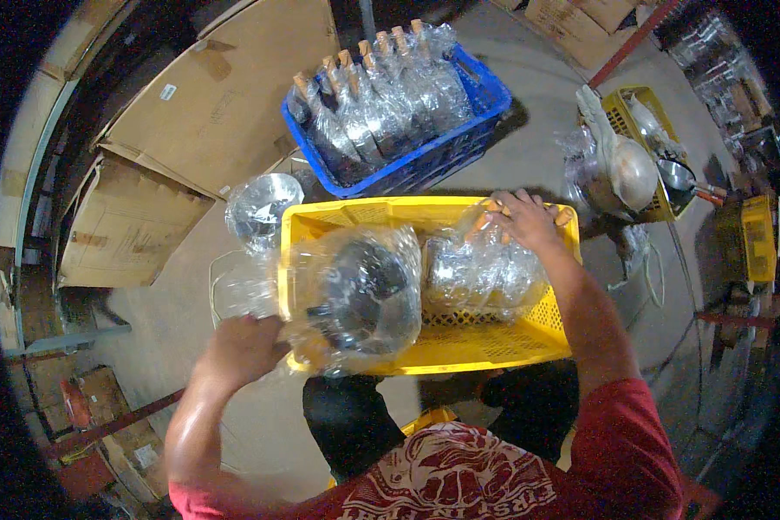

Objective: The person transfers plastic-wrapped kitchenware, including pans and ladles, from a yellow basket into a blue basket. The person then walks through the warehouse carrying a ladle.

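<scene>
A round, dark-centred pan in clear plastic wrap is tilted over the left part of a yellow crate. My left hand is closed at the left edge of its wrapping, slightly blurred; the exact grip is partly hidden. Inside the crate's right half stand several shiny plastic-wrapped pans with wooden handles. My right hand lies over those handles at the far right corner, its fingers curled around one.
Beyond the yellow crate, a blue crate holds several wrapped wooden-handled pans. A round wrapped item lies on the floor at left. Large cardboard boxes lean behind it. At right, another yellow crate carries a white bundle and metal pans.
</scene>
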{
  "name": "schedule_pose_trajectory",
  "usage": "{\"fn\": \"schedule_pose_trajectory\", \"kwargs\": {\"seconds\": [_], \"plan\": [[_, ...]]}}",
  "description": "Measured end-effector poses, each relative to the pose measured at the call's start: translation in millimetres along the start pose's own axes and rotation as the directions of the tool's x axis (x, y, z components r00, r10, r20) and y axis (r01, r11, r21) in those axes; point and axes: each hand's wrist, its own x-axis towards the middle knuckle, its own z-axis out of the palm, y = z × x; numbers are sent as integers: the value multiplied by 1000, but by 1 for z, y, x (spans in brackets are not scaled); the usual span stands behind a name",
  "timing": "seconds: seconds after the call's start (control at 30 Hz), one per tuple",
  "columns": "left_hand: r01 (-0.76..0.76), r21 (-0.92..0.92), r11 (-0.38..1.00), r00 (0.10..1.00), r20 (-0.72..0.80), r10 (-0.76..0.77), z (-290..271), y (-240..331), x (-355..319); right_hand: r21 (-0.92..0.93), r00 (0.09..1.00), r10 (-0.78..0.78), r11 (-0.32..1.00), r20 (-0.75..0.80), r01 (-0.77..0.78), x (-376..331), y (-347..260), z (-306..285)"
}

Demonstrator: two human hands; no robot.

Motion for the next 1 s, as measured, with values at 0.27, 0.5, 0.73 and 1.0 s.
{"fn": "schedule_pose_trajectory", "kwargs": {"seconds": [0.27,0.5,0.73,1.0], "plan": [[-141,179,974,974,200,104,73,80,201,18,1000,9,1000,-11,-8,1,0,1],[-220,48,974,975,-15,221,39,159,282,-11,997,-15,1000,-71,14,0,3,5],[-164,-511,844,962,-271,23,42,152,274,30,998,-17,999,-64,19,1,5,6],[-291,-939,183,874,-339,-349,102,149,256,11,999,-8,1000,-36,8,-1,2,1]]}}
